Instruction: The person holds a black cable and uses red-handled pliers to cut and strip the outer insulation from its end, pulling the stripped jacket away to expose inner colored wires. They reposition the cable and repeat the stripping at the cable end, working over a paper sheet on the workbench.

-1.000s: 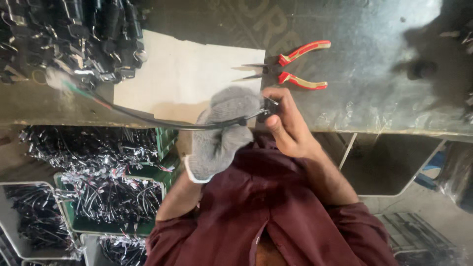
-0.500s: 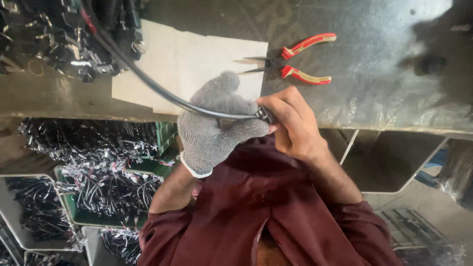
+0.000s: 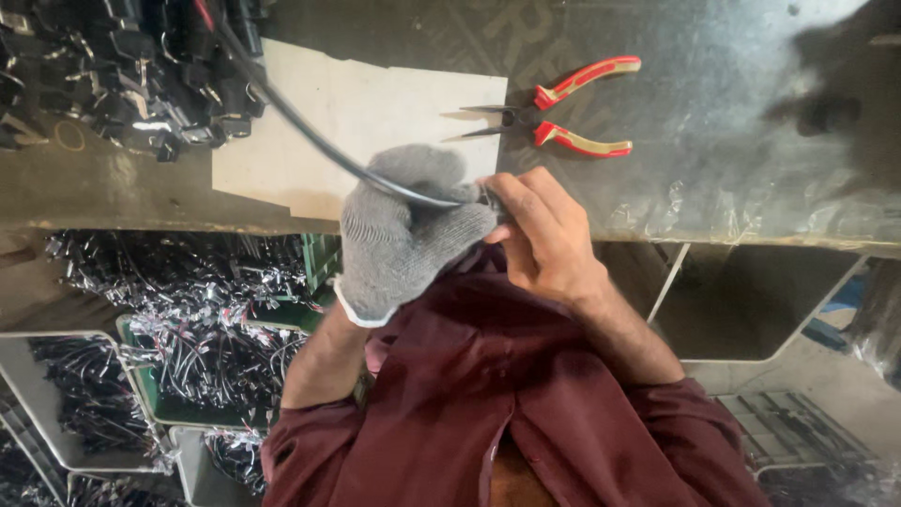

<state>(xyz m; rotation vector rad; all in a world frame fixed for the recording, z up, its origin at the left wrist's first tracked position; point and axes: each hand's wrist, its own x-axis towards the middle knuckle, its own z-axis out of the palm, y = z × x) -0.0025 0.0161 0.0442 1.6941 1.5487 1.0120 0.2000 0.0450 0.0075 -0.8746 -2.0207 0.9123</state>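
My left hand [image 3: 408, 235], in a grey knitted glove, is closed around a black cable [image 3: 310, 136] near the table's front edge. The cable runs up and left to a pile of black plugs and cords [image 3: 122, 75]. My bare right hand [image 3: 540, 235] pinches the cable's end right beside the glove. What sits at the cable's tip is hidden by my fingers. Red-handled needle-nose pliers [image 3: 563, 113] lie on the table just beyond my right hand, apart from it.
A pale cardboard sheet [image 3: 357, 122] lies on the grey metal table [image 3: 732, 141]. Below the table at left stand bins of black wire pieces [image 3: 188, 357]. A white metal frame [image 3: 751, 357] and a wire rack [image 3: 798, 432] are at lower right.
The cable's far part swung from low left up toward the plug pile. Both hands stayed together at the table edge, still holding the cable end.
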